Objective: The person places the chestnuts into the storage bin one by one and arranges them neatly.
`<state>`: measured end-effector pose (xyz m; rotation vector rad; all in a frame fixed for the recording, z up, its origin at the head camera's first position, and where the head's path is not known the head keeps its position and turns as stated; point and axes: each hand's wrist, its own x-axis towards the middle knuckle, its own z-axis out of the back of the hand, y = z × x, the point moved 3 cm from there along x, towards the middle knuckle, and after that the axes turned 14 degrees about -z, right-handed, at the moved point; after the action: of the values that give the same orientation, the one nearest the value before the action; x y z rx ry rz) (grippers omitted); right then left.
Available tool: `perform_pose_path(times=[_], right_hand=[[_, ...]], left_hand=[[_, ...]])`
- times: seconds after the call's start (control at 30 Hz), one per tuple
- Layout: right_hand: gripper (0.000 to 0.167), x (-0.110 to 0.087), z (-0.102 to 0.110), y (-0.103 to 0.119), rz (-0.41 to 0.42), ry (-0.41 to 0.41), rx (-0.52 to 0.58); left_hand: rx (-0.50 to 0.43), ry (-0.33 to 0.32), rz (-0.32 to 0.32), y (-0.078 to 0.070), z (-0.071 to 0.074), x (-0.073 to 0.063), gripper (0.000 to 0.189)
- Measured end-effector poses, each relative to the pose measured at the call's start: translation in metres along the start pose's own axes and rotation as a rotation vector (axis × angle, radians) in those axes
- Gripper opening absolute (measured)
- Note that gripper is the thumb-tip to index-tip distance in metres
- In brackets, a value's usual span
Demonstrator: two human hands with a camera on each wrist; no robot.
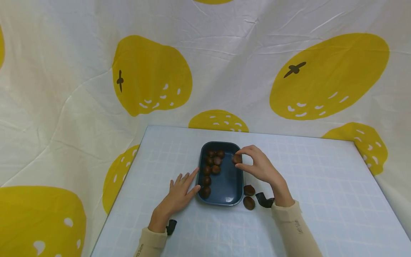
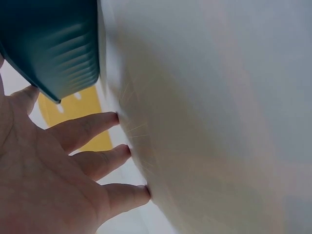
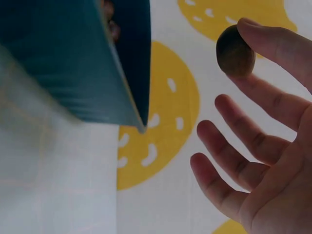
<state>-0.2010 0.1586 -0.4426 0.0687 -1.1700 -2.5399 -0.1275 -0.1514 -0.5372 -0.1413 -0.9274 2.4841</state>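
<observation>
Between thumb and index finger, my right hand (image 1: 261, 167) pinches a brown chestnut (image 3: 236, 52) above the right side of a dark blue tray (image 1: 226, 187). The other fingers of that hand are spread in the right wrist view. Several shiny chestnuts (image 1: 207, 181) lie along the left half of the tray. My left hand (image 1: 177, 195) is at the tray's left side, its thumb and index finger at the rim. In the left wrist view, its other fingertips (image 2: 124, 150) rest on the tabletop.
Two more chestnuts, one (image 1: 249, 190) behind the other (image 1: 248, 203), lie on the table just right of the tray. The white gridded table (image 1: 308, 171) ends at a hanging cloth (image 1: 224, 82) with yellow fruit prints. Black pieces (image 1: 264, 200) show beside both wrists.
</observation>
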Motion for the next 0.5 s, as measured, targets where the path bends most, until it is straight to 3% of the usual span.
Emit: perform_pose_path(times=[0.5], right_hand=[[0.035, 0.035, -0.038, 0.029, 0.058, 0.086, 0.03]], left_hand=[[-0.009, 0.01, 0.019, -0.001, 0.0, 0.001, 0.065]])
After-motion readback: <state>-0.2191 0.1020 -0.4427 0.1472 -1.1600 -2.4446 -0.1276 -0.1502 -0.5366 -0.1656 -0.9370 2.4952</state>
